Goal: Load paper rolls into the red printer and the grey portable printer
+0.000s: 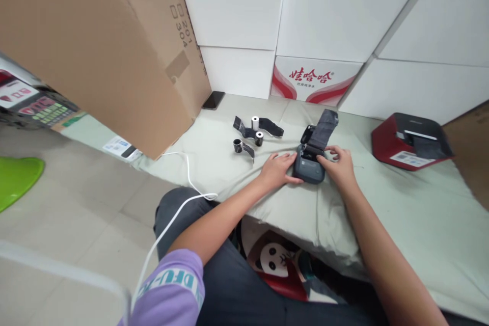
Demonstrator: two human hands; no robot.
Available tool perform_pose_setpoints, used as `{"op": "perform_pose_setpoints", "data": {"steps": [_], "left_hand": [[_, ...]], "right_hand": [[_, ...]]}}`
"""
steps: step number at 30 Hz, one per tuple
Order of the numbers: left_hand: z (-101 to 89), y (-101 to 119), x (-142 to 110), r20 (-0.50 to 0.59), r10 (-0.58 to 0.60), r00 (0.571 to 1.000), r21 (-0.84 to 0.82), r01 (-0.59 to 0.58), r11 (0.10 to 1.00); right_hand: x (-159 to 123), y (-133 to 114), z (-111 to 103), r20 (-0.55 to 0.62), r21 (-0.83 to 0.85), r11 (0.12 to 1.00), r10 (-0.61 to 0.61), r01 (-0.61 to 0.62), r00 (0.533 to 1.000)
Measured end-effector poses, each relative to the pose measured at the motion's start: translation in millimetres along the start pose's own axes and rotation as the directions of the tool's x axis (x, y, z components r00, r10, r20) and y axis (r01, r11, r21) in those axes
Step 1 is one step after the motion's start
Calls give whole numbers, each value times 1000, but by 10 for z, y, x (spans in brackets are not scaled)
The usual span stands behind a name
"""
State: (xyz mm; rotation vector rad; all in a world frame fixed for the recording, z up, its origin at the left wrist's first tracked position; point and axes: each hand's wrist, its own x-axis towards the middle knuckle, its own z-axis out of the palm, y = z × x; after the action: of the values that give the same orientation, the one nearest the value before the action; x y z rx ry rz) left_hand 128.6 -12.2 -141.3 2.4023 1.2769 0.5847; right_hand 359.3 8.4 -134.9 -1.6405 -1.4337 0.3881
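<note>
While left hand (278, 168), spread, braces printer (309, 171), right hand (341, 165) pinches its right edge. Skewed pull could crease black strip (324, 130).

Left hand (278, 169) and right hand (341, 164) at dark device (309, 169), small rolls (255, 123) nearby

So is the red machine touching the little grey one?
Apart: the head view shows the right hand and green cloth between the red machine and the little grey machine.
</note>
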Motion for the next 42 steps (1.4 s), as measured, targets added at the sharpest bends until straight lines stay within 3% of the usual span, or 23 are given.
{"op": "perform_pose_setpoints", "data": {"steps": [8, 14, 17, 20, 24, 29, 34, 39, 42], "left_hand": [[-13, 9, -4, -1, 4, 1000, -1, -4, 1000], [10, -10, -2, -11, 9, 1000, -5, -9, 1000], [6, -10, -6, -8, 15, 1000, -2, -15, 1000], [-2, -9, -8, -1, 21, 1000, 17, -21, 1000], [7, -12, -4, 10, 34, 999, 52, -34, 998], [35, -28, -6, -8, 43, 999, 70, -43, 997], [24, -16, -17, -22, 66, 998, 54, -65, 996], [-14, 23, -17, -46, 52, 998, 28, -51, 998], [-24, 30, -22, -41, 73, 996, 37, -71, 997]], "right_hand": [[53, 69, 65, 63, 100, 995, 6, -13, 998], [8, -15, 15, 20, 184, 983, -30, 25, 999], [-28, -108, -104, 21, 240, 961, -144, 135, 989], [-55, -175, -203, 111, 192, 938, -312, 287, 944], [-89, -199, -228, 137, 181, 922, -369, 343, 919], [-31, -155, -204, 26, 314, 927, -223, 204, 974], [207, -133, -105, 175, 441, 892, 22, -98, 984], [167, -104, -29, 169, 415, 908, -14, -58, 986], [50, -57, -31, 248, 432, 899, -42, -72, 968]]}}
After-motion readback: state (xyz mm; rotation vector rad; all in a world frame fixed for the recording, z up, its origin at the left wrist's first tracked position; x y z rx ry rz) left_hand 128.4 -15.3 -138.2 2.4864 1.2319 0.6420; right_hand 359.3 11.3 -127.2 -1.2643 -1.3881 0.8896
